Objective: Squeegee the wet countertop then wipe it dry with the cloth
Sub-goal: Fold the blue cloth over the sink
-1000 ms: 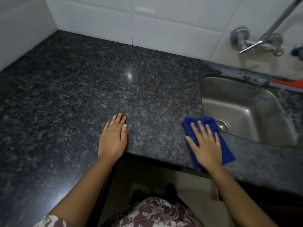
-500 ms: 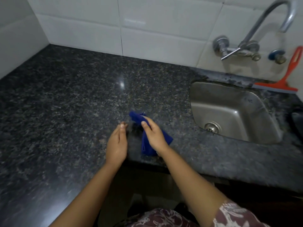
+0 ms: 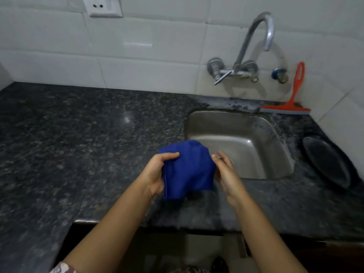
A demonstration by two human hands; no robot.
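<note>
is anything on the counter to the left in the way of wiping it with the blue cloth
Nothing visible. The blue cloth is held up between the left hand and right hand, and the counter to its left shows bare stone.

The cloth (image 3: pixel 188 170) is a plain, deep royal blue with no print. The tabletop (image 3: pixel 78 138) is black granite speckled all over with grey and whitish flecks. The wall tiles (image 3: pixel 137 56) are glossy white with thin grey joints, and the socket plate (image 3: pixel 104 6) is white too. The sink (image 3: pixel 246 134) and the tap (image 3: pixel 254 42) are dull silver metal. The squeegee (image 3: pixel 293 95) is bright red-orange with a grey blade. A small valve (image 3: pixel 278 74) has a blue cap. The dish (image 3: pixel 327 164) is black. A sleeve (image 3: pixel 63 268) shows a maroon and white floral print.
</note>
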